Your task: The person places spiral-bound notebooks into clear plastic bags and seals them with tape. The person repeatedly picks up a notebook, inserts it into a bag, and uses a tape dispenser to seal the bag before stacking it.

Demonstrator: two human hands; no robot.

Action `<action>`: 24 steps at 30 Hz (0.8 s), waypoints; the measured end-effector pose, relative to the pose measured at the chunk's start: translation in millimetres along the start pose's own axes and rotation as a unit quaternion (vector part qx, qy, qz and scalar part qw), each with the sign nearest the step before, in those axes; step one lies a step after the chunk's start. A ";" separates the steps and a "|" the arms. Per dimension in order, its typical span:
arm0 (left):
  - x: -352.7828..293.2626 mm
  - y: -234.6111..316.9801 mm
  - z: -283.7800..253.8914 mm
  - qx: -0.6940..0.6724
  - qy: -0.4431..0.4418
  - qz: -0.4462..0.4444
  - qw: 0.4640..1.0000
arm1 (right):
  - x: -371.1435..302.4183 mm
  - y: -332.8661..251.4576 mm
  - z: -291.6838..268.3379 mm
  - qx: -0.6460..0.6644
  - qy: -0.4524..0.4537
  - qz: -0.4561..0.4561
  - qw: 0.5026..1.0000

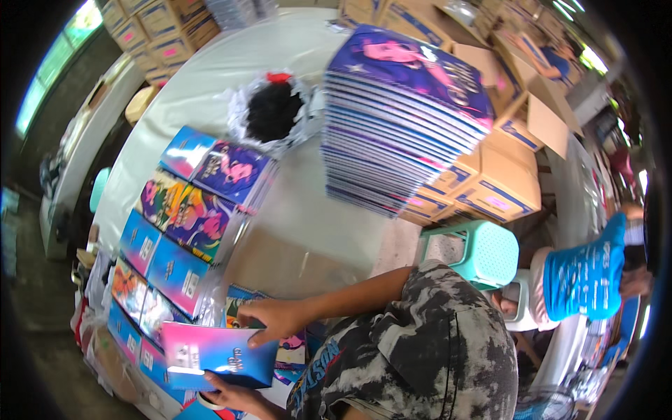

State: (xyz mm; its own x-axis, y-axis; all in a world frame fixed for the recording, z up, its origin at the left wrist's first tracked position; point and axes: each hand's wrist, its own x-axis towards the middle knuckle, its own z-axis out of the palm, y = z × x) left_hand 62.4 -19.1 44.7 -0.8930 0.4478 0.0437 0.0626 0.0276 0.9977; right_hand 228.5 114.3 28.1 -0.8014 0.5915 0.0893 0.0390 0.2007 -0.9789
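A pink-and-blue notebook is tilted between my two hands near the lower edge. My left hand grips its near edge, with the thumb over the cover. At its far right corner, my right hand is closed, fingers against the cover. A white ring shows beside my left hand. Under and beside the held notebook lie more colourful notebooks, partly hidden. Left of my hands run rows of notebooks, some with blue-and-pink covers, others with purple illustrated covers.
A tall stack of purple notebooks stands on the pale-covered table. Near it is a white bag with a dark inside. Cardboard boxes and a mint-green stool stand at the right. Another person is at the far right.
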 end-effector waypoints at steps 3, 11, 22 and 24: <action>-7.3 -106.2 -34.2 0.414 -0.212 0.006 0.885 | -22.7 82.9 -3.0 -0.160 0.126 0.173 0.964; -18.2 -142.1 -46.4 0.149 -0.194 -0.166 0.955 | -0.2 89.4 3.5 -0.097 -0.044 0.315 0.943; -28.4 -102.2 -51.6 -0.111 -0.139 -0.230 0.957 | -23.5 79.9 54.2 0.242 0.052 0.080 0.965; -44.8 -67.0 -56.1 -0.110 -0.093 -0.161 0.976 | -39.7 52.7 52.2 0.288 0.070 0.014 0.955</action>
State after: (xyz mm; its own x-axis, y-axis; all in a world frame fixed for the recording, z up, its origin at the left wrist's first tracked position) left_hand 73.2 -91.1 -21.2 -0.7530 0.6031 -0.2632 -0.3224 0.0105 0.9465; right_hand 231.3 60.6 -36.6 -0.7156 0.6969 0.0465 -0.3088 -0.2560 -0.9160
